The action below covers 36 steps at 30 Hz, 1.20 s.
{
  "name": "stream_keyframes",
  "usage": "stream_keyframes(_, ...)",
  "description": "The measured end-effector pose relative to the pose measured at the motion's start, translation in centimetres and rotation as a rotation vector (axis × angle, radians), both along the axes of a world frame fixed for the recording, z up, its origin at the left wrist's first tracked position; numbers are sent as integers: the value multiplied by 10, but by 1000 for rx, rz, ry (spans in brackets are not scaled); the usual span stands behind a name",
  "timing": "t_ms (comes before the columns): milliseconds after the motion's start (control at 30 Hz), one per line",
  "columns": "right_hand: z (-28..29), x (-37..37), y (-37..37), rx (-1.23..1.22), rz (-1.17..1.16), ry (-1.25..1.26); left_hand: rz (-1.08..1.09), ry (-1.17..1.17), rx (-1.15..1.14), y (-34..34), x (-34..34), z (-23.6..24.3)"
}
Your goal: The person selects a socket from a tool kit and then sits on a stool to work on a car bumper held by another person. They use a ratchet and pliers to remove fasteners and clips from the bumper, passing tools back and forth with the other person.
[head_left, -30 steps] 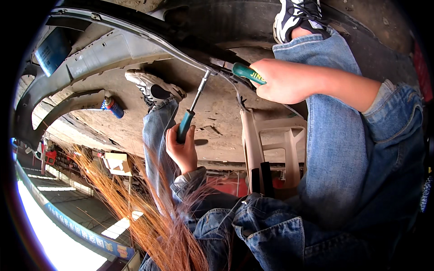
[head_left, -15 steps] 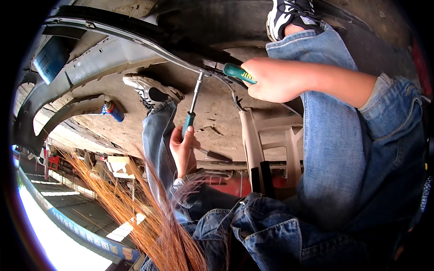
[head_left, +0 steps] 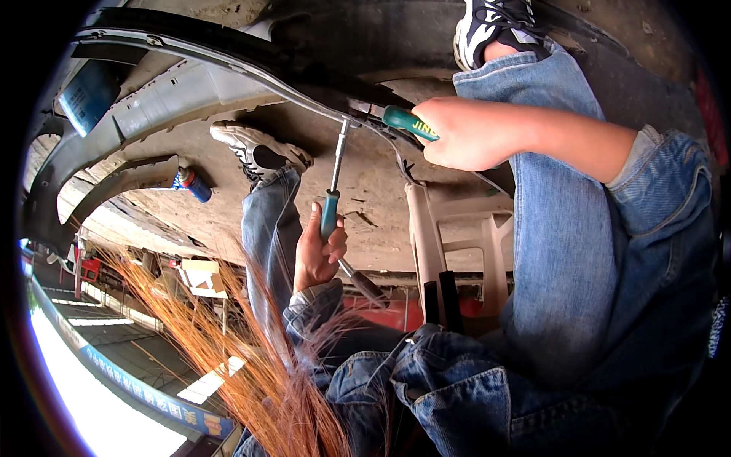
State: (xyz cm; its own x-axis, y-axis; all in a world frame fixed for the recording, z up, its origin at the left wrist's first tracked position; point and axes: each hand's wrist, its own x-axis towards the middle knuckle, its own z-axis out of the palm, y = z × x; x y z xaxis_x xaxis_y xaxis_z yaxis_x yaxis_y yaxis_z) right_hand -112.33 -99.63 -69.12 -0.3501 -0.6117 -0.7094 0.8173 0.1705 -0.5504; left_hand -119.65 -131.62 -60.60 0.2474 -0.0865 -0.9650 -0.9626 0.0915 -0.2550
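Observation:
My left hand [head_left: 317,247] is closed around the green handle of a socket driver [head_left: 330,213]. The driver's long metal shaft points up, and its socket end meets the lower edge of a long dark car trim panel [head_left: 228,65]. A second tool with a dark handle [head_left: 367,290] sticks out below the same hand, its metal shaft running in among the fingers. My right hand [head_left: 464,133] grips a thick green-handled tool [head_left: 407,122]. Its flat metal end lies against the panel edge, right of the socket; the tool's exact kind is partly hidden by my fingers.
A beige plastic stool [head_left: 426,228] stands between my legs, near my shoes [head_left: 259,148]. Grey curved fender pieces [head_left: 167,103], a blue container [head_left: 87,99] and a spray can [head_left: 196,186] are at left. Strands of hair [head_left: 251,365] hang across the lower left.
My left hand has turned around the driver handle and shifted slightly right, with the thumb now pointing up. The dark-handled tool below it has swung downward. My right hand keeps its grip.

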Motion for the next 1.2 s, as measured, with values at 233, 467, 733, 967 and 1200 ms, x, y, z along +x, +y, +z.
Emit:
stream_keyframes(233,-19,5,1,-228,-221,-320,-95,225,-20,13,4,-1)
stream_keyframes(467,-15,1,12,-131,-230,-277,-93,243,20,13,-4,0)
stream_keyframes(733,-18,11,14,-139,-127,-320,-78,251,11,15,-4,1)
stream_keyframes(967,-8,13,16,-222,-338,-388,-87,264,15,17,-5,2)
stream_keyframes(1200,-11,13,16,-278,-278,-372,-110,279,3,17,-5,3)
